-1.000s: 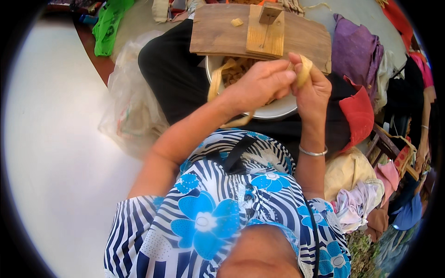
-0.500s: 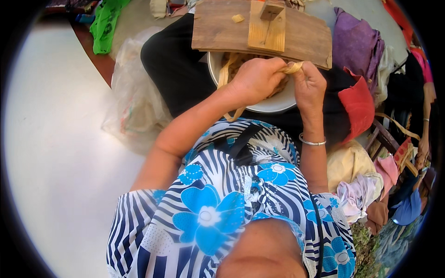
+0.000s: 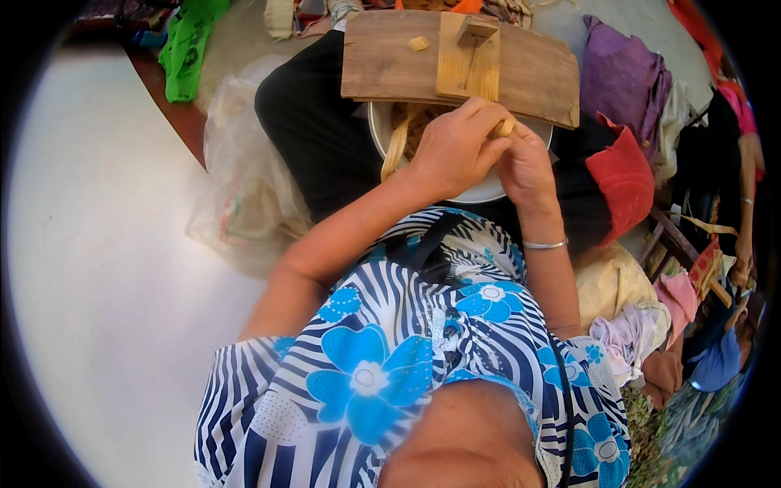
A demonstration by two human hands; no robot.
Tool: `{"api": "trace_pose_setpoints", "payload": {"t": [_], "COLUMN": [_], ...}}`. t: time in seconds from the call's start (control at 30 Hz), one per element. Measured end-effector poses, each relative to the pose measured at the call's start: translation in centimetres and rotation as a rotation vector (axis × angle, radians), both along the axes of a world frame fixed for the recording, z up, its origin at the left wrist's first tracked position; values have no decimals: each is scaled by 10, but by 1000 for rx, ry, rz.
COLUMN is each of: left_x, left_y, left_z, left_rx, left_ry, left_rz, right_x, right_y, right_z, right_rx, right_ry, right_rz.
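Observation:
My left hand (image 3: pixel 462 146) and my right hand (image 3: pixel 529 167) meet over a white bowl (image 3: pixel 480 192) in my lap. Both are closed on a flat, pale yellow strip (image 3: pixel 395 148) of plant-like material. A small folded bit of it shows between my fingertips; its long end hangs down left of my left hand, over the bowl's rim. Brown pieces (image 3: pixel 416 122) lie in the bowl, partly hidden by my hands. Just beyond my fingers, a wooden board (image 3: pixel 538 75) lies across the bowl's far side, carrying a lighter wooden strip with a small raised block (image 3: pixel 477 31).
A small folded yellow piece (image 3: pixel 418 44) rests on the board. A clear plastic bag (image 3: pixel 244 187) lies to the left, a green bag (image 3: pixel 192 49) beyond it. On the right are a purple cloth (image 3: pixel 620 81), a red cloth (image 3: pixel 622 179) and other people's arms.
My right hand has moved left against my left hand. The strip between them, stretched before, is now mostly covered by my fingers, and its hanging loop has drawn up.

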State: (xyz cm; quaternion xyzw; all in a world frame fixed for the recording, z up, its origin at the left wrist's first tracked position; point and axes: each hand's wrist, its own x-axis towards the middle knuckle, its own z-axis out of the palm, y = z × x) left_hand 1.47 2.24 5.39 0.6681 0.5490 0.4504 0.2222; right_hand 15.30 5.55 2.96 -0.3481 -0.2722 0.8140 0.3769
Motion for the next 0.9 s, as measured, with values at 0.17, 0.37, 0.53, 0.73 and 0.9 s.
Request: {"api": "trace_pose_setpoints", "payload": {"t": [0.17,0.37,0.53,0.73,0.9], "left_x": [-3,-7,-35,-68,-71], "left_y": [17,22,-4,-20,-23], "left_z": [9,-18,-20,-15,10], "left_rx": [-272,-463,-441,-228,-284], "left_ry": [56,-484,-339,163,3], "left_rz": [37,141,25,190,-37], "right_x": [-5,-10,-7,18,28], "right_y": [6,6,1,7,23], "right_z": [1,11,7,6,34], "right_rx": [577,794,688,601,647], "right_ry": [-663,-627,-507,-491,-660], "right_rz": [-130,-332,-369,-374,-142]}}
